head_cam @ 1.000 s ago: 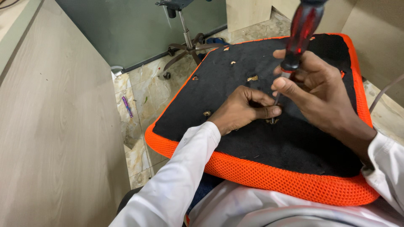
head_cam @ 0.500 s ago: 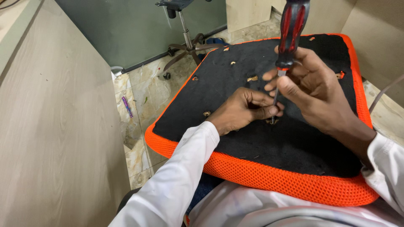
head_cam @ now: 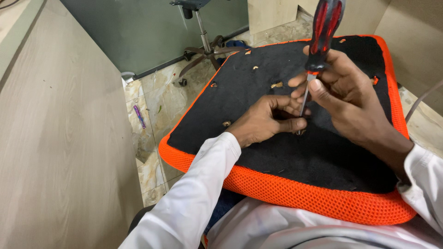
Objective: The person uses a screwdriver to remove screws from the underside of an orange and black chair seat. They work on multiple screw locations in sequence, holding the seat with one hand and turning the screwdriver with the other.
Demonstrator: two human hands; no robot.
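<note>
We log 1 seat cushion (head_cam: 323, 152), black underside up with an orange mesh border, resting across our lap. Near its middle, our left hand (head_cam: 265, 121) has its fingers curled and pinching at the screw spot, apparently to steady the tip. Our right hand (head_cam: 344, 99) has its fingers wrapped around 1 red-and-black screwdriver (head_cam: 323, 32), held nearly upright over that spot.

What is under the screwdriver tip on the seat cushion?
The screwdriver shaft meets the black underside of the seat cushion beside the left hand fingertips. The right hand grips the handle. Any screw there is hidden.
</note>
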